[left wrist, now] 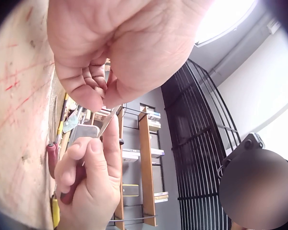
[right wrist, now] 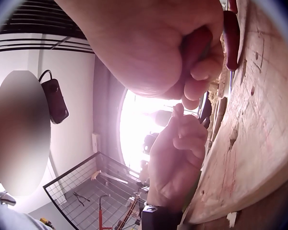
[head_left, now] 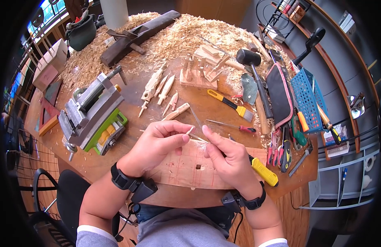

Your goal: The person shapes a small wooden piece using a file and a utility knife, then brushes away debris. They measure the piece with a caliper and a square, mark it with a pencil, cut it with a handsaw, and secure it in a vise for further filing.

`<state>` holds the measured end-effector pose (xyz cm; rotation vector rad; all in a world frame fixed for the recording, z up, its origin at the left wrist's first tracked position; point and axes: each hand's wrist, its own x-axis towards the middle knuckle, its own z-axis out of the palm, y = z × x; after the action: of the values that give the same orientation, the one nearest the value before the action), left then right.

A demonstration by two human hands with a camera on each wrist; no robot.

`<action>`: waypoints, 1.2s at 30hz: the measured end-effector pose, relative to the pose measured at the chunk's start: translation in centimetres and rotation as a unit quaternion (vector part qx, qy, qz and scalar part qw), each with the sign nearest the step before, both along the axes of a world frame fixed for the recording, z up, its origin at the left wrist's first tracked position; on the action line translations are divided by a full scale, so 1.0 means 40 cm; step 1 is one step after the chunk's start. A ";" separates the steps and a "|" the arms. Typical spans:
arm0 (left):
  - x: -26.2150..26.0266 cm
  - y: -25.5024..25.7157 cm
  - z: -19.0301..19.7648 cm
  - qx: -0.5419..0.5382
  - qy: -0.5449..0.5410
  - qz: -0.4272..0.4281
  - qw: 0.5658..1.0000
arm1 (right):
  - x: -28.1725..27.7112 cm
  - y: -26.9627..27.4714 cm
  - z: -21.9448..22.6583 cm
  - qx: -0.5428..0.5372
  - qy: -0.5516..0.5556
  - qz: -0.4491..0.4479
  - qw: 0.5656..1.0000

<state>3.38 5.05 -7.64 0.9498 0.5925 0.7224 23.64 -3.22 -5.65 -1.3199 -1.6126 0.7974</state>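
1. Two hands meet above one board (head_left: 180,171), seen from the head camera; clock directions below run from where they meet, 12 being away from the person.
2. The left hand (head_left: 159,142) comes in from 8 o'clock, thumb and index finger almost closed, pinching one thin wooden piece (head_left: 191,129) near its end.
3. The right hand (head_left: 229,158) comes in from 4 o'clock, its fingers curled round the red handle (right wrist: 194,50) of one tool, whose slim metal blade (head_left: 195,117) points to 11 o'clock.
4. The wooden piece is between the two sets of fingertips, above the board's far edge; whether the blade touches it, I cannot tell.
5. The board carries red lines and one small squarish dark hole at 6 o'clock.
6. At least five carved wooden pieces (head_left: 152,86) lie at 11 o'clock, with one large plane (head_left: 137,39) beyond them.
7. One pegged wooden block (head_left: 198,78) sits at 12 o'clock, near a broad heap of shavings (head_left: 178,37).
8. One black-headed mallet (head_left: 248,57) lies at 1 o'clock, one brush (head_left: 244,113) at 2, one red-handled screwdriver-like tool (head_left: 246,129) at 3, and one yellow handle (head_left: 264,171) at 4.
9. One vise (head_left: 91,105) stands between 9 and 10 o'clock.
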 end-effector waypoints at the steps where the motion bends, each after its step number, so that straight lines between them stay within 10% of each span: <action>1: -0.001 0.000 0.002 -0.008 0.000 0.005 1.000 | -0.002 -0.005 0.005 -0.015 -0.001 0.002 1.000; 36: -0.004 -0.003 -0.007 -0.028 0.015 -0.021 0.999 | -0.017 0.015 -0.016 0.041 -0.065 0.014 0.997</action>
<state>3.22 4.91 -7.90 0.9201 0.6135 0.6518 22.95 -2.61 -6.27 -1.3168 -1.7498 0.6663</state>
